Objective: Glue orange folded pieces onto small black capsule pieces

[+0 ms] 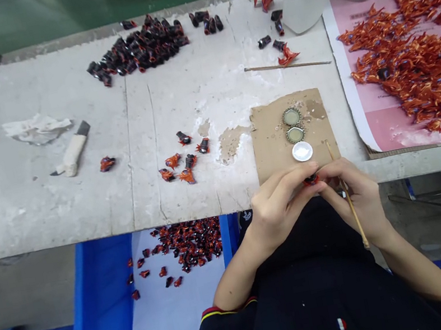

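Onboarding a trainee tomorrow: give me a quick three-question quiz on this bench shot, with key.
1. True or false: both hands pinch one small red and black piece at the table edge.
2. Which hand also holds the thin stick: A left, B right?
3. How many round caps lie on the cardboard?

Key: 1 true; left hand and right hand meet on it. 2 B. 3 three: two crimped caps, one white cap.
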A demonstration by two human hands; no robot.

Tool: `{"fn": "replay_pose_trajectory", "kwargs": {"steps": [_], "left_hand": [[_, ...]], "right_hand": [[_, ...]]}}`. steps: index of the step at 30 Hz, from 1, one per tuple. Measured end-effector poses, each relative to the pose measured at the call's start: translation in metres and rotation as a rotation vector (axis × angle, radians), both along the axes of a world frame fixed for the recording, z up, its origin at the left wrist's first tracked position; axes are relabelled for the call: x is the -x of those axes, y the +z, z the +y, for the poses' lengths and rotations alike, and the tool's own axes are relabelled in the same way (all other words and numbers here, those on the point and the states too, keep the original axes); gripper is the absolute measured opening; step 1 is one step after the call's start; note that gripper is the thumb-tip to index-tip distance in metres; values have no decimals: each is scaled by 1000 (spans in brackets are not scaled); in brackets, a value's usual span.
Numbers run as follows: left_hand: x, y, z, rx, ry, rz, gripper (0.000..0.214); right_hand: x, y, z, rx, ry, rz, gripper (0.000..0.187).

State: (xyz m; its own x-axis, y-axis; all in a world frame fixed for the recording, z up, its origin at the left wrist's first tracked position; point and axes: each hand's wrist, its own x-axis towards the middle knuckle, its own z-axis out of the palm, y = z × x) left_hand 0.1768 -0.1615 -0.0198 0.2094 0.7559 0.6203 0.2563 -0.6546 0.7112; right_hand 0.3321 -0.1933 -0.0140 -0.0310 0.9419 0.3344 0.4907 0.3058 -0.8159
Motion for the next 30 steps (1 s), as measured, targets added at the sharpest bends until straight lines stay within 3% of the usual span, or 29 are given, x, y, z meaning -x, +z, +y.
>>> {"fn": "replay_pose_trajectory", "kwargs": {"steps": [5,12,18,23,30], "left_hand": [[3,1,0,-24,-29,38,20],[5,4,-1,234,-164,-234,24],[2,0,0,303,-155,-333,22],[1,-2,1,409,-242,-463,24],[6,1,6,452,-313,-517,20]], "right_hand": [[1,0,1,-59,0,-57,13],[2,3,-1,-25,3,-63,12],[3,3,-1,-11,-10,-51,11],[2,4,0,-33,1,-46,10],[2,8,6,-97,134,-47,15]]}}
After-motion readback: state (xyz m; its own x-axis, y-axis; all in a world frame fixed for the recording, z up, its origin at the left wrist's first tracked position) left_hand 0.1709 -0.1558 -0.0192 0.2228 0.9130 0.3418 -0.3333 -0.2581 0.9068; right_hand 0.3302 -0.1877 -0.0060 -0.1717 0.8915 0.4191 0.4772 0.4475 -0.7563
